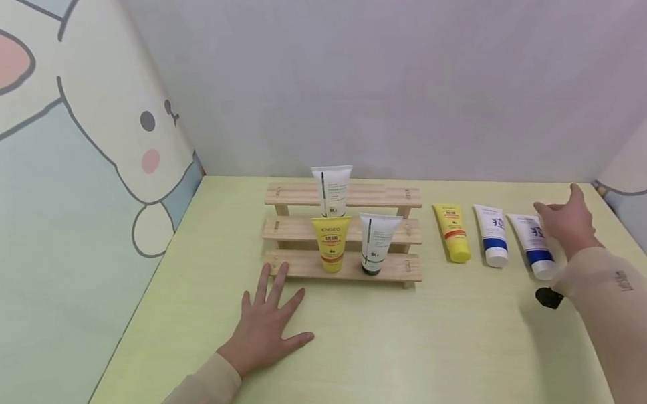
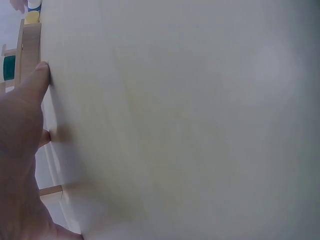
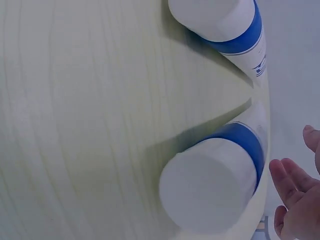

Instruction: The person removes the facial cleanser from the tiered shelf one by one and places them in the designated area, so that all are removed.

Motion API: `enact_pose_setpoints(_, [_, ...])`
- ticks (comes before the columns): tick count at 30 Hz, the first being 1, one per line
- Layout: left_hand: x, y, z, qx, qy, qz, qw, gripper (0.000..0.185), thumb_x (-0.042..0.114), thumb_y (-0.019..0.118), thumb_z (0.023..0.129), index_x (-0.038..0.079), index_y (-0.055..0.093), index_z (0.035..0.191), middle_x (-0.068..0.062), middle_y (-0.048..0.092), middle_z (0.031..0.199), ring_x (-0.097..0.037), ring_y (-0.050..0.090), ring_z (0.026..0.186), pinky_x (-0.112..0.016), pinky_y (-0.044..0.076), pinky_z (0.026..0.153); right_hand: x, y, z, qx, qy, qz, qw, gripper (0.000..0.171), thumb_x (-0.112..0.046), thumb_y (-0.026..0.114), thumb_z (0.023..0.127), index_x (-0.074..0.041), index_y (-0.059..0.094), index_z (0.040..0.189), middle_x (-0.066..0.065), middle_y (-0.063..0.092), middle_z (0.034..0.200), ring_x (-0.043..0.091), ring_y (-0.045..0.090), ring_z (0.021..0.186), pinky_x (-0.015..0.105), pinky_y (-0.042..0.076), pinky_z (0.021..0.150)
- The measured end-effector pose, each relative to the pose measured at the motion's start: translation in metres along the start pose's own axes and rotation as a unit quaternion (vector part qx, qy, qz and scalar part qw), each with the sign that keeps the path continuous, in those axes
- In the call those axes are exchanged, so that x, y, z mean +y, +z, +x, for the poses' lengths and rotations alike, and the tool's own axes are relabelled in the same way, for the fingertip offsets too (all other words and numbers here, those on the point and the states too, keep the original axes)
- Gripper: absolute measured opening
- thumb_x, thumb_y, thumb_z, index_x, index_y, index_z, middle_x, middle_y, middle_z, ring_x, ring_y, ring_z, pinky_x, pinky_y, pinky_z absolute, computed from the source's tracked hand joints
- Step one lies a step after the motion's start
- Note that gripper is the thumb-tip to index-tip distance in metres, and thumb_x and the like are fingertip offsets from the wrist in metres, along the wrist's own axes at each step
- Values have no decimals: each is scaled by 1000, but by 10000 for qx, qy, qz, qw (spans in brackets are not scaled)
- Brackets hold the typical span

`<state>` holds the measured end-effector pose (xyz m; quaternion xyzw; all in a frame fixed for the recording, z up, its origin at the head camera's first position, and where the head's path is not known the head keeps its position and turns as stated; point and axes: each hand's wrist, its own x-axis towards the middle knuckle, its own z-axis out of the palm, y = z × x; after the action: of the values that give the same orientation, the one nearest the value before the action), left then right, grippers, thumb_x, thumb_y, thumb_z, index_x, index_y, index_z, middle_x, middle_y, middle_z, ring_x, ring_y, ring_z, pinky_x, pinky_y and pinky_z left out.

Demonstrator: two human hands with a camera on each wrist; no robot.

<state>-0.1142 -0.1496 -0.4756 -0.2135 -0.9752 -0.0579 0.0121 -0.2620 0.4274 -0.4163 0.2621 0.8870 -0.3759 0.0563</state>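
Right, we've got a smooth pale yellow-green tabletop (image 1: 379,357) with faint wood grain, and a three-step rack (image 1: 303,231) of bare light wooden slats near the back. Our left hand (image 1: 266,323) lies flat on the table just in front of the rack's left end, fingers straight and spread, holding nothing. Our right hand (image 1: 568,219) hovers over the rightmost tube (image 1: 535,243), fingers loosely extended and apart, gripping nothing.

That tube is soft white plastic with a blue band above a round white cap, lying flat, cap toward us, its far half behind the hand. In the right wrist view its cap face reads as a plain matte disc. Just left lies a matching white-and-blue tube (image 1: 492,234), then a yellow tube (image 1: 453,232) with an orange stripe.

On the rack stand three tubes, caps down: a white one (image 1: 333,191) on top, a yellow one (image 1: 332,243) and a white, dark-capped one (image 1: 376,243) lower. Open table stretches before us; the right edge runs close beside our right sleeve.
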Motion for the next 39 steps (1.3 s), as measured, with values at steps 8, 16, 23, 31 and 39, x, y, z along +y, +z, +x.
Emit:
enact_pose_setpoints(8, [2, -3, -1, 80, 11, -102, 9999, 75, 69, 59, 83, 24, 51, 142, -15, 7, 165, -46, 3, 150, -78, 33, 95, -28, -7, -3, 499, -1067, -81, 9930, 92, -55, 43, 97, -23, -22, 153, 24, 33, 155, 56, 15, 144, 72, -2, 112])
enact_pose_setpoints(16, [2, -4, -1, 56, -9, -144, 9999, 75, 68, 60, 83, 23, 51, 142, -14, 7, 166, -46, 2, 151, -79, 32, 95, -85, 4, -25, 411, -2096, -384, 9762, 85, -56, 43, 97, -35, -17, 154, 18, 36, 156, 49, 40, 133, 69, 14, 112])
enact_pose_setpoints(23, [1, -3, -1, 73, 17, -145, 9999, 75, 68, 60, 83, 23, 51, 142, -15, 6, 166, -47, 2, 150, -79, 32, 95, -144, 34, -72, 229, -3316, -438, 9421, 80, -49, 51, 96, -48, -6, 152, 11, 49, 149, 40, 52, 126, 67, 27, 110])
enact_pose_setpoints(31, [0, 0, 0, 169, 45, -77, 9998, 75, 70, 59, 82, 24, 52, 142, -14, 7, 166, -46, 2, 151, -79, 33, 94, -204, 69, -139, -312, -4810, -101, 8761, 79, -32, 63, 95, -49, 10, 152, 4, 62, 136, 22, 63, 115, 50, 51, 93])
enact_pose_setpoints(39, [-2, 3, 0, 101, 20, -116, 9999, 78, 73, 56, 82, 26, 50, 143, -11, 2, 166, -44, -2, 151, -79, 32, 95, -239, 99, -163, -1210, -5149, -137, 8485, 80, -35, 64, 93, -51, 11, 151, -6, 65, 130, 12, 63, 113, 34, 52, 74])
